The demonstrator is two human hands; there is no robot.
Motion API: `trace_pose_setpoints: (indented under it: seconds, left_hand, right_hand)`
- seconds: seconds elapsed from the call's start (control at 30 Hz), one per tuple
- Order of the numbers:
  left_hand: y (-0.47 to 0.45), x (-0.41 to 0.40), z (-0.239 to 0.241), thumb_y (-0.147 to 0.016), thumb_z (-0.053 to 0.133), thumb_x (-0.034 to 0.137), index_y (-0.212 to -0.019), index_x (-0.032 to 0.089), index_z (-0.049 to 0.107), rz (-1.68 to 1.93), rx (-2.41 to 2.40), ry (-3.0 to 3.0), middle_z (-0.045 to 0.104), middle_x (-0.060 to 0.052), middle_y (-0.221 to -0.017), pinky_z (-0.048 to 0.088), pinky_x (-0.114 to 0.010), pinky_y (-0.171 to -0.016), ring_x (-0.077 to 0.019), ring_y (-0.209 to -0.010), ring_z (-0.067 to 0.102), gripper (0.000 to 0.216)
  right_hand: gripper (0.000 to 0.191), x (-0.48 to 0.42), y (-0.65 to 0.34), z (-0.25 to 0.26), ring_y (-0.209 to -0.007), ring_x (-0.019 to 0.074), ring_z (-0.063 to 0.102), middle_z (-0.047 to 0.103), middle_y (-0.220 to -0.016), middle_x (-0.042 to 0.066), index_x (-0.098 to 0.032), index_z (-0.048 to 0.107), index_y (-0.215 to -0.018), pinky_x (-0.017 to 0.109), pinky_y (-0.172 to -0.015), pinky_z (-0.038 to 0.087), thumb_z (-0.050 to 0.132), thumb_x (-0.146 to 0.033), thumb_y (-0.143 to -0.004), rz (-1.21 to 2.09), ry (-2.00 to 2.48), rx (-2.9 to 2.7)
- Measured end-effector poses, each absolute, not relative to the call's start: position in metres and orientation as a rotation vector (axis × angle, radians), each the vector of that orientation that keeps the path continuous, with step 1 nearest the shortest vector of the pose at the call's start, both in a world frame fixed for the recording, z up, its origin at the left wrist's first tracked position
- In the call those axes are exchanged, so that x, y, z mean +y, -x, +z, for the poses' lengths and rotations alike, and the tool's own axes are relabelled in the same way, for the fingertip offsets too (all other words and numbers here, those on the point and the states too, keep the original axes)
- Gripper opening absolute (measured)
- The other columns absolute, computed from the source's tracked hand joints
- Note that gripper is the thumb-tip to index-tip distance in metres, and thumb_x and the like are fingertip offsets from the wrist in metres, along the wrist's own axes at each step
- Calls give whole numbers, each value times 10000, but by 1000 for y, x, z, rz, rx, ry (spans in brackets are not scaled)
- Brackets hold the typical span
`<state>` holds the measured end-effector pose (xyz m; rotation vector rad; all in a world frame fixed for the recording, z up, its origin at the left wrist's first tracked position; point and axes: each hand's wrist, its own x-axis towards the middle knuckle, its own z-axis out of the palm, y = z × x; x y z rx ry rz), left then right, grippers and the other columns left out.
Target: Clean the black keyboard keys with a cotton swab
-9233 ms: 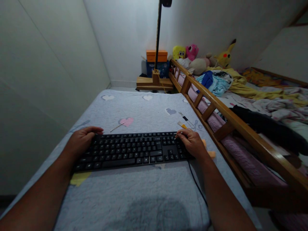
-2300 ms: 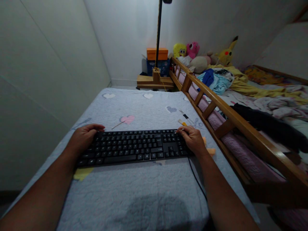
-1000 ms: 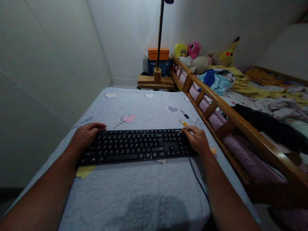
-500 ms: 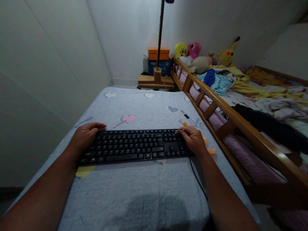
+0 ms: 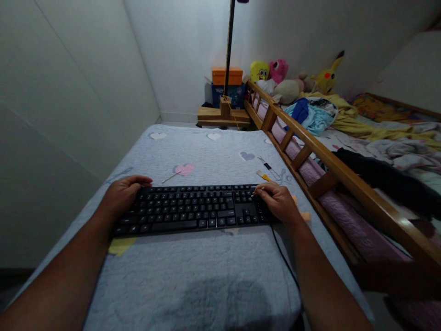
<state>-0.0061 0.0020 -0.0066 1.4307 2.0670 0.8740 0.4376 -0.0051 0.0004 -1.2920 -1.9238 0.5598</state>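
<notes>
A black keyboard (image 5: 186, 207) lies flat on the cloth, its cable running off from the near right side. My left hand (image 5: 122, 195) is closed around its upper left corner, thumb and fingers on the edge. Over the right end of the keys, my right hand (image 5: 275, 200) pinches a thin white-tipped stick that looks like a cotton swab (image 5: 253, 195), its tip down by the number pad. Another cotton swab (image 5: 171, 177) rests on the cloth beyond the keyboard. A small yellow-handled brush (image 5: 263, 176) and wire tweezers-like tool (image 5: 268, 166) lie past my right hand.
Pale quilted cloth with hearts (image 5: 206, 276) covers the surface. Orange pieces (image 5: 305, 216) sit partly hidden behind my right wrist. A wooden bed rail (image 5: 310, 142) runs along the right, with bedding and plush toys beyond. A lamp stand base (image 5: 223, 117) stands at the far end.
My right hand has shifted slightly, and the swab tip sits a little lower over the number pad. My left hand and the keyboard stay in place.
</notes>
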Motion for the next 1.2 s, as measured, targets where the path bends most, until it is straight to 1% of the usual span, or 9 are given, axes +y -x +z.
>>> trace_pose_setpoints:
  seconds: [0.17, 0.4, 0.6, 0.97, 1.2]
  left_hand:
    - [4, 1, -4, -620, 483, 360, -882, 207, 737, 875, 2079, -1428, 791, -61, -974, 509, -404, -982, -298, -1007, 697, 396]
    - [4, 2, -4, -615, 482, 343, -892, 187, 737, 884, 2052, -1431, 792, -72, -972, 508, -395, -990, -286, -1001, 700, 408]
    - [4, 2, -5, -610, 497, 346, -879, 202, 737, 904, 2049, -1419, 796, -64, -965, 512, -410, -993, -290, -977, 706, 388]
    - [3, 2, -3, -605, 498, 355, -857, 205, 741, 906, 2051, -1414, 794, -64, -947, 510, -390, -996, -285, -982, 707, 381]
    - [5, 2, -6, -610, 501, 344, -901, 196, 741, 898, 2041, -1394, 794, -66, -973, 519, -404, -982, -288, -967, 707, 405]
  right_hand:
    - [215, -8, -438, 7, -813, 233, 701, 747, -800, 43, -226, 737, -767, 352, -795, 509, 571, -289, -888, 586, 1272, -1967]
    - [206, -3, -436, -4, -877, 246, 711, 770, -856, 56, -233, 744, -801, 376, -849, 510, 577, -305, -896, 536, 1291, -1883]
    - [210, 0, -432, -9, -880, 253, 702, 765, -850, 56, -248, 747, -809, 381, -836, 508, 575, -320, -907, 449, 1284, -1861]
    - [203, 3, -426, -9, -891, 258, 695, 769, -853, 49, -258, 735, -801, 383, -840, 506, 578, -319, -915, 428, 1286, -1845]
    - [193, 5, -420, -9, -870, 244, 688, 766, -848, 45, -254, 739, -826, 381, -833, 507, 571, -299, -908, 454, 1298, -1869]
